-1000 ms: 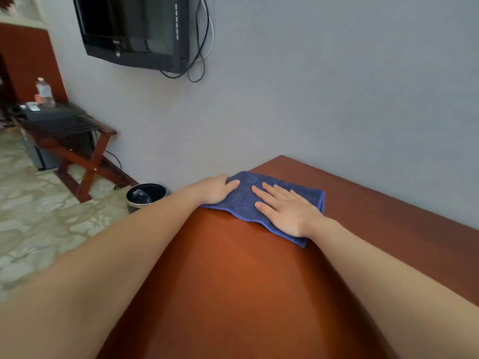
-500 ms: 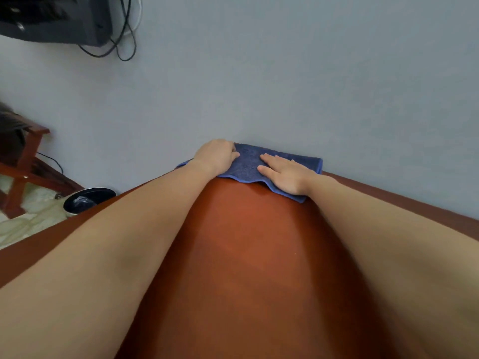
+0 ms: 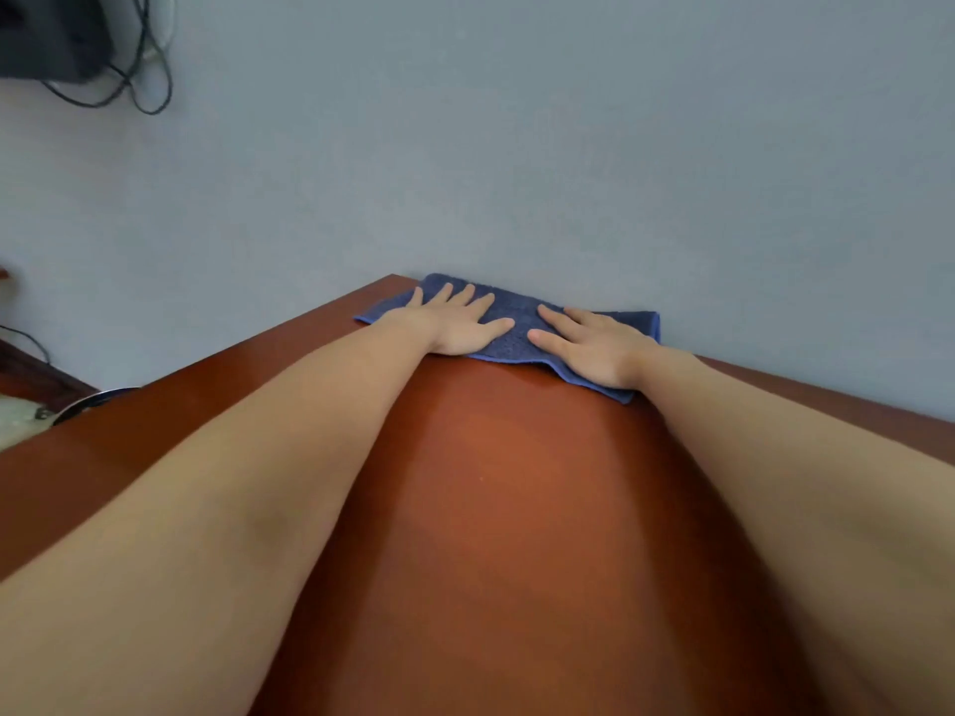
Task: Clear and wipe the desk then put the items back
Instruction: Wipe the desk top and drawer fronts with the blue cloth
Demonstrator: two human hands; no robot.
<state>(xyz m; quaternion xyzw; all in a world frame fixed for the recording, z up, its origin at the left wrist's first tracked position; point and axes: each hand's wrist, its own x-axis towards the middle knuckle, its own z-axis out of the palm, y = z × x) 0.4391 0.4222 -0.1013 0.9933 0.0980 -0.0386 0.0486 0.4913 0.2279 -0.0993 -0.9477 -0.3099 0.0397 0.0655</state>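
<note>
Our left hand and right hand lie flat, fingers spread, pressing a folded blue cloth at the far edge of the red-brown surface, against the wall. To wipe well, we should keep even pressure and overlap strokes toward us.

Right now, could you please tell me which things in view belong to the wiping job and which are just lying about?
In the job: blue cloth, pressed flat by the left hand and right hand; the desk under it.
Lying about: wall screen, dangling cables, bin beside the desk.
</note>
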